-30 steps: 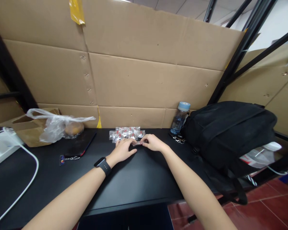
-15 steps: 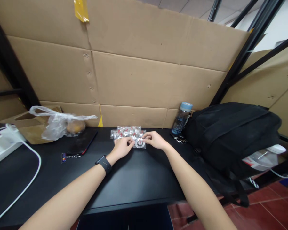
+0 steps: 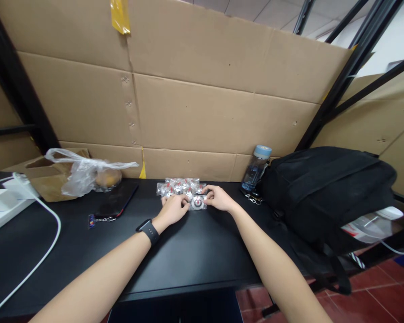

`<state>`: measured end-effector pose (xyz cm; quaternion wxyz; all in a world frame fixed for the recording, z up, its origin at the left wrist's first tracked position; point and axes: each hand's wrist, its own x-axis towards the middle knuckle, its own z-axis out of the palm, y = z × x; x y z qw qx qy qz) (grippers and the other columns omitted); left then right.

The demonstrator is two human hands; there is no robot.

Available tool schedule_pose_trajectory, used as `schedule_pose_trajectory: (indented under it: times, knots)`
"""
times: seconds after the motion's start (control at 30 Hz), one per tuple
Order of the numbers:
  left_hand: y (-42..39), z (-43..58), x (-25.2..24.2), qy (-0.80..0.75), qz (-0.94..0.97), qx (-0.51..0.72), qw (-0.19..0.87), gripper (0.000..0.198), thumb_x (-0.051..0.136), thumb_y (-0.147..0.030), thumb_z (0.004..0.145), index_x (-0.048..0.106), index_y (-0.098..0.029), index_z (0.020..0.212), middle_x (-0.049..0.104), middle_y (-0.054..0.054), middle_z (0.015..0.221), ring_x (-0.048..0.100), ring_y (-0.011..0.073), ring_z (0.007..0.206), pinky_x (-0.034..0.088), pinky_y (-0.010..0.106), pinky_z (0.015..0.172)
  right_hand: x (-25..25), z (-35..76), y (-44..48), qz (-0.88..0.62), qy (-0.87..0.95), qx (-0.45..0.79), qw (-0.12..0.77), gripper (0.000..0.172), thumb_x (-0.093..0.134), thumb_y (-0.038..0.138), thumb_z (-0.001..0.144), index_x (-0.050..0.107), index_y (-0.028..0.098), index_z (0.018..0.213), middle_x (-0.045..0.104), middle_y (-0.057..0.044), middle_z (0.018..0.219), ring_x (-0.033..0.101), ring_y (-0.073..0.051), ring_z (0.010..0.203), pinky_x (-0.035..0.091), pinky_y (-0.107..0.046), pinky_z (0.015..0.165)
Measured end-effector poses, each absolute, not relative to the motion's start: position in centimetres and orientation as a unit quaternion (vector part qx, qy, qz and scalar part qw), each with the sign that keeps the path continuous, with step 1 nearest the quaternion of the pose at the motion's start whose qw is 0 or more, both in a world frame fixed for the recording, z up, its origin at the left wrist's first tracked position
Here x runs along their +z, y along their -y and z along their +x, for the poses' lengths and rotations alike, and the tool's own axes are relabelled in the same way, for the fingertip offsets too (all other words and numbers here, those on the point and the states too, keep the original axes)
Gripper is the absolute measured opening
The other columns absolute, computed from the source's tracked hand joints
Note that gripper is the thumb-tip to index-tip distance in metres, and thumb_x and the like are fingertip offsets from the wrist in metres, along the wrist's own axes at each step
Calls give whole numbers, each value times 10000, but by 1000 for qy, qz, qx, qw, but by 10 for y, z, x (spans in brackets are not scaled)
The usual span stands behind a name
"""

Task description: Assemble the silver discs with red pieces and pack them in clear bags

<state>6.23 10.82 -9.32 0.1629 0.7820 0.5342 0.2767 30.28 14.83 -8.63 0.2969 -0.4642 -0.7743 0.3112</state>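
Note:
A small clear packet (image 3: pixel 197 202) with a round silver and red part inside lies on the black table (image 3: pixel 175 251). My left hand (image 3: pixel 173 209) pinches its left edge and my right hand (image 3: pixel 218 198) pinches its right edge, fingers closed. Just behind it sits a pile of several similar clear packets (image 3: pixel 179 186) against the cardboard wall. A black watch (image 3: pixel 148 231) is on my left wrist.
A black backpack (image 3: pixel 326 188) fills the table's right side, with a blue-capped bottle (image 3: pixel 256 168) and keys (image 3: pixel 252 198) beside it. On the left are a phone (image 3: pixel 116 202), a keychain (image 3: pixel 99 220), a plastic bag (image 3: pixel 84 172) on a cardboard box, and a white cable (image 3: pixel 45 251).
The packet between my hands has turned face up, so its round silver and red part shows, and both hands have settled with it just in front of the pile.

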Motion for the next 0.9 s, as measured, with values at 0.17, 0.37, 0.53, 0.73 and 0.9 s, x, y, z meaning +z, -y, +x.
schedule_pose_trajectory:
  times: [0.17,0.37,0.53,0.73,0.9]
  knots:
    - [-109,60,-93,-511,797,272,174,298,537,-255,868,696,-250,1120,764,51,938,664,284,1046,382,426,984,-96,306,-157,-524,761,200,327,302,708,126,752,612,206,1027,697,32,718,652,-147,669,451,-214,658]
    - [-110,53,-100,-393,877,241,132,232,575,-244,847,714,-251,1032,692,64,1093,619,268,1078,428,385,980,-105,300,-161,-574,739,136,324,330,666,144,810,581,243,1113,713,31,819,630,-143,699,432,-224,665]
    - [-111,45,-97,-397,875,261,90,304,601,-258,852,672,-241,1147,621,100,1181,587,281,1120,436,384,1019,-107,309,-163,-564,750,157,308,402,757,241,779,590,235,1144,695,10,871,637,-160,763,454,-251,709]
    - [-119,26,-86,-483,818,310,35,451,607,-273,842,577,-241,1292,534,123,1374,504,321,1273,357,451,1101,-90,326,-153,-575,775,143,219,606,835,419,723,612,197,1241,656,-118,1176,619,-270,1092,453,-356,928]
    - [-136,-12,-89,-608,741,284,3,716,648,-470,788,475,-107,1381,483,222,1436,459,355,1339,348,421,1119,-74,332,-135,-631,754,148,107,818,836,529,665,579,195,1366,473,-176,1470,470,-360,1331,350,-449,1093]
